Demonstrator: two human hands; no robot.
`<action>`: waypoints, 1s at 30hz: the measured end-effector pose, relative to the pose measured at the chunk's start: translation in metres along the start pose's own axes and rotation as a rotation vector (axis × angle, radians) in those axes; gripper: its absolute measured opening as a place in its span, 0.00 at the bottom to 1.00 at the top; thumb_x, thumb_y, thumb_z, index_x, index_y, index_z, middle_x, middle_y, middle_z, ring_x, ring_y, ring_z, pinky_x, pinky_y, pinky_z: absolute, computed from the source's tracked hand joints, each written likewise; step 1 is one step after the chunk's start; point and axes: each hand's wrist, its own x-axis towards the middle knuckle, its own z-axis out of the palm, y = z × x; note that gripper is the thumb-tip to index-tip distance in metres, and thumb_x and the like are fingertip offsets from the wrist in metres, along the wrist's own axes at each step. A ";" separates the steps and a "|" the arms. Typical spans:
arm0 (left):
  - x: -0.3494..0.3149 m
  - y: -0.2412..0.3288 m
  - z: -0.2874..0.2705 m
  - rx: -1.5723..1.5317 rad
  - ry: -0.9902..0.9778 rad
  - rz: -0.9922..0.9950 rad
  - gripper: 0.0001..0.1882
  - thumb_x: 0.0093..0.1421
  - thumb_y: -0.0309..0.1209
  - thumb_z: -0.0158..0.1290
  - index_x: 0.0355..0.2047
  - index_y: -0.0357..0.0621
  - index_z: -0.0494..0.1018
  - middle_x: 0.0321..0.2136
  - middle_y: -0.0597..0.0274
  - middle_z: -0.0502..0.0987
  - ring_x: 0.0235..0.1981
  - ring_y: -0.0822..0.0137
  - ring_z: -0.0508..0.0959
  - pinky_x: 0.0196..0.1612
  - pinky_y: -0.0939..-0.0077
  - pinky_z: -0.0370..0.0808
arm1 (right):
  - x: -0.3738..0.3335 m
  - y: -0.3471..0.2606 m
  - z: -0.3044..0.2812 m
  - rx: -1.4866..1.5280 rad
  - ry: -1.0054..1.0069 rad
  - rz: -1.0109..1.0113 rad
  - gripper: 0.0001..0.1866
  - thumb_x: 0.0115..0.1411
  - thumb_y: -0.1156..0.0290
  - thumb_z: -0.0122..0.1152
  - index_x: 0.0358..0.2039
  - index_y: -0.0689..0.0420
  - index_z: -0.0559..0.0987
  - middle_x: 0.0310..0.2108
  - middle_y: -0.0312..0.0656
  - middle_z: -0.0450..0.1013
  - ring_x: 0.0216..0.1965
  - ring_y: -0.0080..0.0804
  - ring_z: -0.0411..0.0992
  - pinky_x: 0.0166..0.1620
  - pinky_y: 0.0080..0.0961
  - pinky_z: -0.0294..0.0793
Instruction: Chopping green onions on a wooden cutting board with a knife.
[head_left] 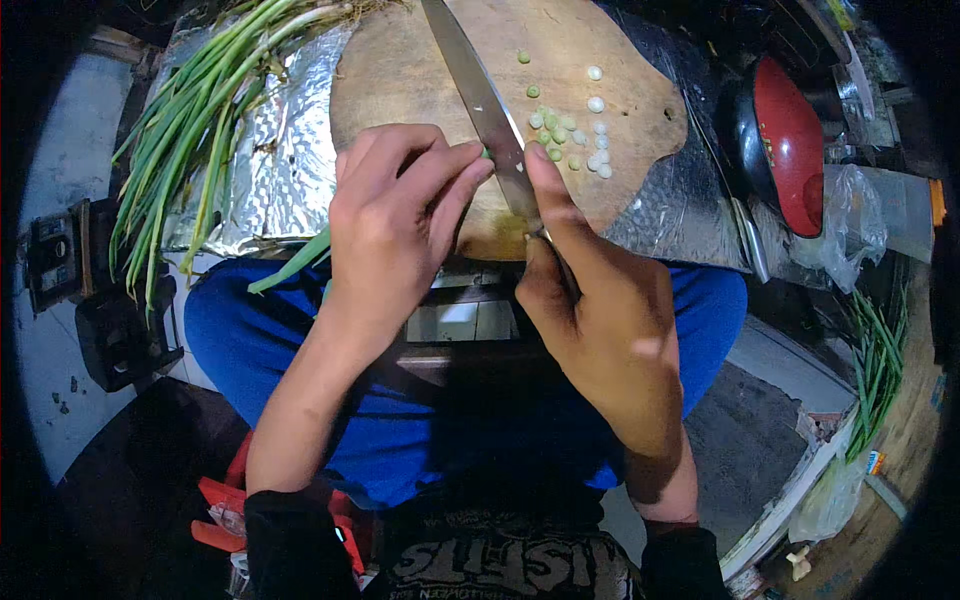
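Observation:
My right hand (605,310) grips a large knife (478,92), its index finger stretched along the blade, which points away over a round wooden cutting board (390,75). Pinched in my left hand (395,215) is a green onion (292,264); its cut end peeks out at the fingertips against the blade, and its leaves trail out behind the hand to the left. Several small white and pale green onion slices (567,123) lie scattered on the board, right of the blade. Small bits stick to the blade.
A bunch of green onions (205,110) rests on foil (285,150) at the left. To the right are a red-and-black pan (790,145), a metal utensil (750,240) and a clear plastic bag (855,220). More green onions (878,350) lie at the far right.

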 end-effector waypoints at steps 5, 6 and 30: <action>0.002 0.000 0.002 0.020 -0.014 0.017 0.08 0.53 0.26 0.67 0.35 0.42 0.83 0.31 0.61 0.76 0.34 0.59 0.76 0.37 0.66 0.69 | 0.005 0.003 0.008 -0.096 0.014 -0.055 0.37 0.60 0.81 0.61 0.70 0.55 0.65 0.25 0.51 0.71 0.23 0.40 0.73 0.34 0.33 0.75; 0.002 0.000 0.001 0.016 -0.016 0.017 0.08 0.53 0.26 0.67 0.35 0.42 0.83 0.31 0.61 0.76 0.34 0.59 0.76 0.37 0.66 0.69 | 0.006 0.004 0.010 -0.099 0.015 -0.051 0.37 0.60 0.81 0.61 0.70 0.55 0.65 0.25 0.51 0.71 0.23 0.40 0.73 0.34 0.33 0.75; 0.001 0.002 -0.007 0.065 -0.032 0.106 0.09 0.53 0.24 0.68 0.34 0.40 0.82 0.31 0.57 0.80 0.33 0.57 0.80 0.37 0.68 0.77 | -0.004 0.008 0.001 0.048 0.026 -0.095 0.36 0.60 0.80 0.61 0.70 0.52 0.67 0.23 0.46 0.71 0.22 0.36 0.73 0.32 0.29 0.76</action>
